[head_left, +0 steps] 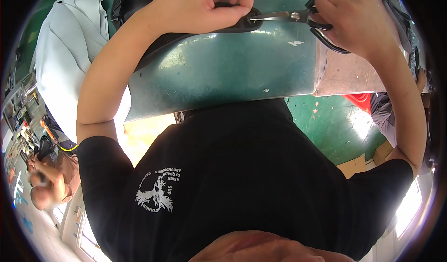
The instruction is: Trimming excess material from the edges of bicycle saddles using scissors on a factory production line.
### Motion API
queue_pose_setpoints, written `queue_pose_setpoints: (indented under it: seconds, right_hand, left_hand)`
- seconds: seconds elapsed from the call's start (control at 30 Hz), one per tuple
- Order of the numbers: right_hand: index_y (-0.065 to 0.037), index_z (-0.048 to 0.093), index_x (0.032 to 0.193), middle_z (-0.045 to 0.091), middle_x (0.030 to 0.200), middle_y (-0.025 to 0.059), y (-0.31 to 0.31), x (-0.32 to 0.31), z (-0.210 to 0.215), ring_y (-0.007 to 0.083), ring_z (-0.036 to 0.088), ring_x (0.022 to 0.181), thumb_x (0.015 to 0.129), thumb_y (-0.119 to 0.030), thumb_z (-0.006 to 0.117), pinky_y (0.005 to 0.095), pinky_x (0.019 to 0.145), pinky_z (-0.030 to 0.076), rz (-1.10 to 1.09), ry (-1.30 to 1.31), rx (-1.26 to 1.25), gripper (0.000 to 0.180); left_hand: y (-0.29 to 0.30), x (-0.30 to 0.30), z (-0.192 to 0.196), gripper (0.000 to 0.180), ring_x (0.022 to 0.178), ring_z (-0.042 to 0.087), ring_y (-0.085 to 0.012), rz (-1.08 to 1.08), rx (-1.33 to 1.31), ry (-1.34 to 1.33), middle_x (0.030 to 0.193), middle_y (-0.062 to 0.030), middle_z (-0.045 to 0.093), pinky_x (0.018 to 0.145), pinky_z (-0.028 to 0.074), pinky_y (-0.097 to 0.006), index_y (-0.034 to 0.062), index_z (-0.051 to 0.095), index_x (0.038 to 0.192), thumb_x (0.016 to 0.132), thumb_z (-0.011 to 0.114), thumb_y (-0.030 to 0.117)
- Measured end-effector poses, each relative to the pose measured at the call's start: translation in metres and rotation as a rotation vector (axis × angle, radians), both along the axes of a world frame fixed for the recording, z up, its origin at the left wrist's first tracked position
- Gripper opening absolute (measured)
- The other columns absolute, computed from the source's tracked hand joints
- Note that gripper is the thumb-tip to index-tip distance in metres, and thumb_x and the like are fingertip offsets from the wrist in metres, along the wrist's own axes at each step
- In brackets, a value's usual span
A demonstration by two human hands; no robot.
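Note:
My right hand (354,22) grips a pair of scissors (282,16), with its fingers in the black handle loops. The metal blades point left and look nearly closed. Their tips reach the rounded end of a black leather-like piece (247,26) on the green table. Over that piece is my left hand (205,8), thumb and fingertips pinched together right beside the blade tips. Whatever lies in the pinch is too small to make out. My left forearm hides part of the black piece, which shows a gathered edge at the upper left.
Pale grey-white sheets (65,52) hang over the table's (223,76) left end. Brown board (347,73) covers its right part, with a black-handled tool (396,22) farther right. One person (56,180) is at the far left, another (384,115) at the right beside a red object (359,102).

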State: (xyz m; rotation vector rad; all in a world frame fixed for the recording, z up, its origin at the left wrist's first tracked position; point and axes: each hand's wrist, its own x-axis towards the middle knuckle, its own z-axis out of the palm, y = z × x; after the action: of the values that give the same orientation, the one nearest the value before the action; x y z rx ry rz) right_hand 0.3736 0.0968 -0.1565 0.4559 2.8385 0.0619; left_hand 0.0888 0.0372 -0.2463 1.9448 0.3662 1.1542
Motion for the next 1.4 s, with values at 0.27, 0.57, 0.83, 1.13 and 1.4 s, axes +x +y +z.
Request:
queue_pose_setpoints:
  seconds: [0.27, 0.57, 0.83, 1.13, 1.4]
  right_hand:
    - [-0.007, 0.059, 0.084, 0.06, 0.086, 0.0055, -0.01, 0.038, 0.009, 0.0274, 0.064, 0.08, 0.075, -0.016, 0.084, 0.04, 0.065, 0.052, -0.056, 0.212, 0.165, 0.028]
    - [-0.006, 0.06, 0.084, 0.059, 0.084, 0.0059, -0.022, 0.031, 0.002, 0.0266, 0.064, 0.078, 0.074, -0.017, 0.084, 0.0397, 0.064, 0.052, -0.077, 0.255, 0.096, 0.029]
    - [-0.006, 0.061, 0.087, 0.06, 0.086, 0.0063, -0.021, 0.016, -0.009, 0.0277, 0.064, 0.082, 0.074, -0.018, 0.084, 0.0413, 0.067, 0.052, -0.098, 0.226, 0.08, 0.029]
    - [-0.005, 0.063, 0.088, 0.061, 0.086, 0.0081, -0.018, 0.004, -0.006, 0.0301, 0.065, 0.084, 0.075, -0.018, 0.082, 0.043, 0.069, 0.052, -0.123, 0.151, 0.033, 0.026]
    - [-0.005, 0.065, 0.091, 0.063, 0.087, 0.0098, -0.026, 0.0, -0.005, 0.0323, 0.065, 0.085, 0.072, -0.015, 0.082, 0.0444, 0.07, 0.052, -0.16, 0.157, -0.05, 0.028]
  left_hand:
    - [-0.007, 0.004, 0.025, 0.017, 0.076, 0.062, -0.0274, 0.114, 0.02, 0.423, 0.091, -0.0112, 0.059, 0.067, 0.05, -0.036, 0.0002, 0.068, 0.095, 0.085, 0.08, 0.007]
    - [0.003, 0.0, 0.002, 0.011, 0.083, 0.063, -0.0341, 0.029, 0.383, 0.33, 0.097, -0.0126, 0.057, 0.07, 0.052, -0.04, 0.0011, 0.063, 0.093, 0.092, 0.072, 0.008]
    - [-0.003, 0.0, 0.022, 0.01, 0.088, 0.061, -0.0365, -0.004, 0.014, 0.54, 0.1, -0.0145, 0.056, 0.075, 0.052, -0.042, 0.001, 0.06, 0.095, 0.094, 0.068, 0.007]
    - [-0.005, 0.0, 0.019, 0.011, 0.089, 0.06, -0.0372, 0.015, 0.018, 0.534, 0.1, -0.0153, 0.055, 0.076, 0.051, -0.042, 0.0012, 0.058, 0.094, 0.094, 0.067, 0.006]
    - [-0.005, -0.002, 0.01, 0.011, 0.089, 0.059, -0.0393, 0.022, 0.022, 0.475, 0.098, -0.0162, 0.053, 0.077, 0.05, -0.045, 0.0006, 0.057, 0.094, 0.094, 0.067, 0.006]
